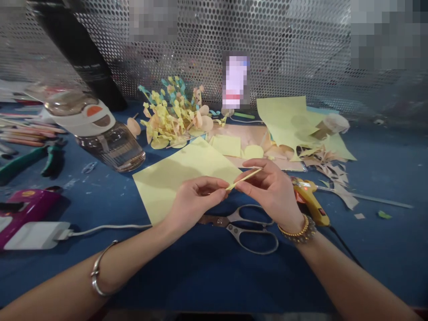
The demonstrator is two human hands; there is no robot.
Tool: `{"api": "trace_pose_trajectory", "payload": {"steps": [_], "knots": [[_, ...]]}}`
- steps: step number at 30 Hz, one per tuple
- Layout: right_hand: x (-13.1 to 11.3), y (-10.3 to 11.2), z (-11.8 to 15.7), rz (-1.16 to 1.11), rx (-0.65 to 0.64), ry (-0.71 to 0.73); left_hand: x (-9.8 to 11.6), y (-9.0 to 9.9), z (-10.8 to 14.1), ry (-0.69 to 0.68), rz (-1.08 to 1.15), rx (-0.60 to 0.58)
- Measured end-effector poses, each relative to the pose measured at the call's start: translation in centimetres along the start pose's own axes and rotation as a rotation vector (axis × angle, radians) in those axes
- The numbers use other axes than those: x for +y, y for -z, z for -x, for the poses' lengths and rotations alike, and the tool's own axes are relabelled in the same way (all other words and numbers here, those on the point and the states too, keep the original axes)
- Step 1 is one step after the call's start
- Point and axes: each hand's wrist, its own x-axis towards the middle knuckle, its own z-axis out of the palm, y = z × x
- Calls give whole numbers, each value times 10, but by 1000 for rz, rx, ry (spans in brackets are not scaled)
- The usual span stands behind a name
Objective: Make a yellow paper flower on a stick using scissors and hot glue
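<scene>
Between my two hands is a thin yellow paper strip (246, 177), slanting up to the right. My left hand (200, 196) pinches its lower end between thumb and fingertips. Thumb and fingers of my right hand (270, 187) close on the strip farther up. Under my left hand lies a sheet of yellow paper (180, 165), partly covered by it. Metal scissors (239, 223) rest on the blue table below my hands, handles to the right. Just right of my right hand lies a yellow glue gun (310, 200).
Paper flowers (170, 116) stand behind the sheet. A glass bottle (107, 133), green-handled pliers (30, 162) and a white charger with cable (36, 234) are on the left. Paper scraps (334, 171) and a tape roll (331, 125) lie right; a perforated metal panel (200, 40) stands behind.
</scene>
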Motion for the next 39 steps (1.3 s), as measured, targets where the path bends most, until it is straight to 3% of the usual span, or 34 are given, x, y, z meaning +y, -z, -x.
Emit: {"api": "trace_pose_trajectory", "payload": {"steps": [6,12,19,39], "knots": [[-2,-1,0,55,-10,21,2,-1,0,34,-148,-23],[2,-1,-2,-45,-40,-59,1,-2,0,51,-22,-21],[6,-2,-1,25,-134,-94,2,-2,-1,58,24,-4],[5,-8,1,-53,-70,-191,3,-4,6,-27,-179,73]]}}
